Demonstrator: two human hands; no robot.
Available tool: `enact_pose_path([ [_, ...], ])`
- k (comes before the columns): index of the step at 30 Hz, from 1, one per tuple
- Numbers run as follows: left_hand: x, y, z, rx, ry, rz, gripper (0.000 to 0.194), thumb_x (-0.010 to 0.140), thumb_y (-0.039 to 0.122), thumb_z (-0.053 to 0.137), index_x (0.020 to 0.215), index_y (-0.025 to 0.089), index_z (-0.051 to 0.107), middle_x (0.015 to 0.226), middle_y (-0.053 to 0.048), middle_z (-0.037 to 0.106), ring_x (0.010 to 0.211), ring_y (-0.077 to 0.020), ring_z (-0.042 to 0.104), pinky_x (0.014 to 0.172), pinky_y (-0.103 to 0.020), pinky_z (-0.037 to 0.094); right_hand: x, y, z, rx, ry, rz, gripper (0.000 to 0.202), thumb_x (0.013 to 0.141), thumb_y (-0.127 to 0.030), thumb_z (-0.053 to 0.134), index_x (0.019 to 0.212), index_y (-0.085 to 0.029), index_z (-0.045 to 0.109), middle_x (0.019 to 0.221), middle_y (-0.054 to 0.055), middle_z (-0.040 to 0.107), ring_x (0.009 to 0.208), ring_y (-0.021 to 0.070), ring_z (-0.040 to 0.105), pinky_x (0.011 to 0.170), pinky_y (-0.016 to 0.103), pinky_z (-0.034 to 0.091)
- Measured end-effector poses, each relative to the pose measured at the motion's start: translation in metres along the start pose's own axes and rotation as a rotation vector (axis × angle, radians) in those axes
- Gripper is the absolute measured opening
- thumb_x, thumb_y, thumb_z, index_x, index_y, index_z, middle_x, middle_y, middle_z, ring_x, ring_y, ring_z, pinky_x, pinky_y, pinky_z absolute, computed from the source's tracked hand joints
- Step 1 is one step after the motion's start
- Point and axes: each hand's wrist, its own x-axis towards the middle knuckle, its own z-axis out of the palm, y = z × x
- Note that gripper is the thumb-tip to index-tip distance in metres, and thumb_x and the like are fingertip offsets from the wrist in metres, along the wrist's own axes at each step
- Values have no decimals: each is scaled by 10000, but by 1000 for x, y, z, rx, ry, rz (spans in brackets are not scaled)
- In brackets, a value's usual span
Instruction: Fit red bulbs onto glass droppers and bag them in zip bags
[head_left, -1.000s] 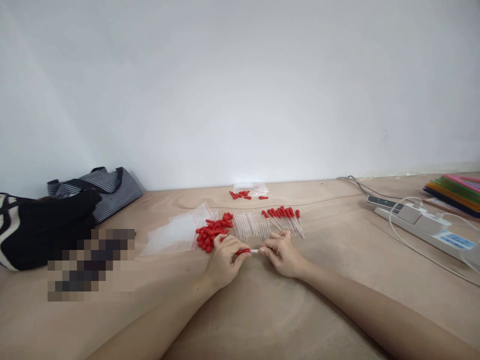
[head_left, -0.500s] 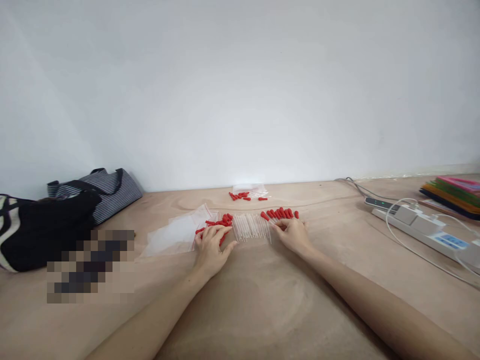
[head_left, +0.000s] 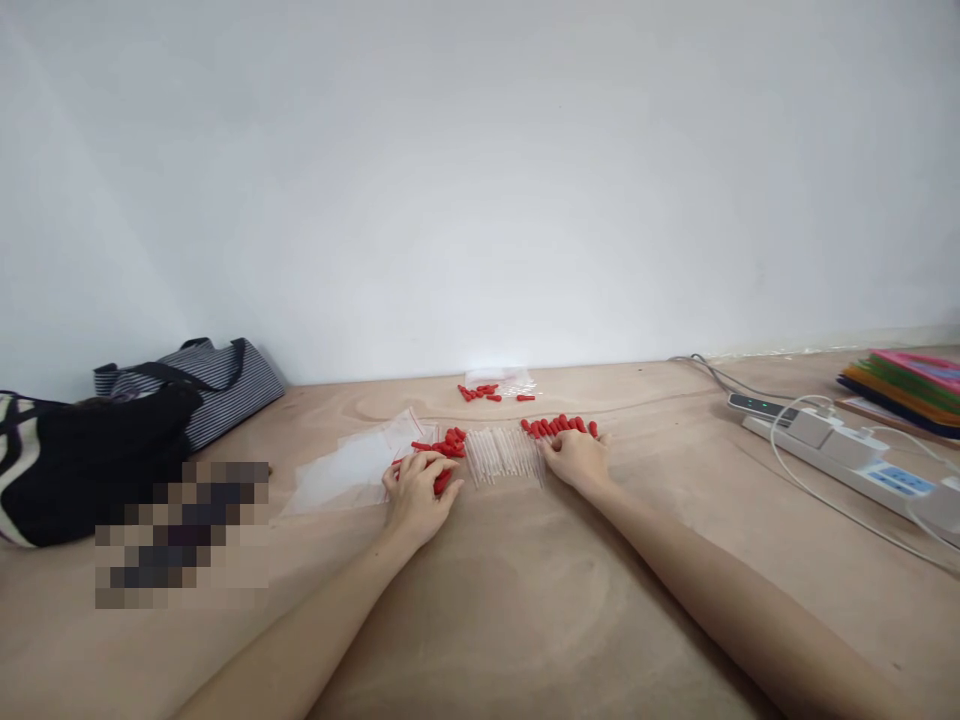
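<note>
We lay our left hand (head_left: 418,492) over the heap of red rubber bulbs (head_left: 452,440), fingers bent and thumb spread a little apart; red shows between them, but we cannot tell whether we pinch a bulb. Our right hand (head_left: 577,460) is curled over the row of red-capped droppers (head_left: 561,424), its fingertips low by their tubes and close together; whether they grip one is hidden from us. Between our hands, the thin clear tubes (head_left: 499,455) lie side by side on the wooden table (head_left: 480,600). Clear zip bags (head_left: 337,470) lie flat beside the heap, on its left. Farther back, near the wall (head_left: 480,180), we see a few loose red bulbs (head_left: 480,391) next to a small clear bag (head_left: 499,379).
</note>
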Motion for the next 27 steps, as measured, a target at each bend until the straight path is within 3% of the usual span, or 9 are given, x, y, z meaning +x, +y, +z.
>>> enact_pose_path([
  [8,-2,-3,-2,75,21,20,166,694,255,602,859,252,615,977,-43,580,974,-240,468,842,-437,243,16,-7,-2,-43,-128,63,310,798,-340,409,678,-205,661,737,71,652,775,201,563,893,434,184],
  [13,-2,-7,-1,150,58,46,93,697,259,596,783,226,610,982,-56,566,970,-236,464,838,-429,241,25,-13,0,-63,-160,112,465,793,-516,346,703,-171,644,785,110,638,853,256,541,893,483,170],
  [20,-2,-5,-4,193,69,90,102,695,277,604,760,204,576,955,-62,564,962,-240,462,831,-432,240,32,-15,2,42,-219,145,489,710,-638,394,662,-211,628,803,93,634,939,296,494,902,535,134],
  [23,-2,-4,-6,201,60,79,114,695,287,606,747,196,562,934,-61,567,944,-238,469,827,-432,247,29,-11,-2,85,-198,120,463,722,-605,406,595,-205,601,696,77,626,876,272,522,888,502,194],
  [27,-1,-3,-8,244,57,93,118,701,293,598,739,189,558,923,-65,567,935,-240,470,843,-447,239,17,1,-16,118,-203,45,402,758,-459,429,487,-183,539,571,55,586,696,202,550,747,352,337],
])
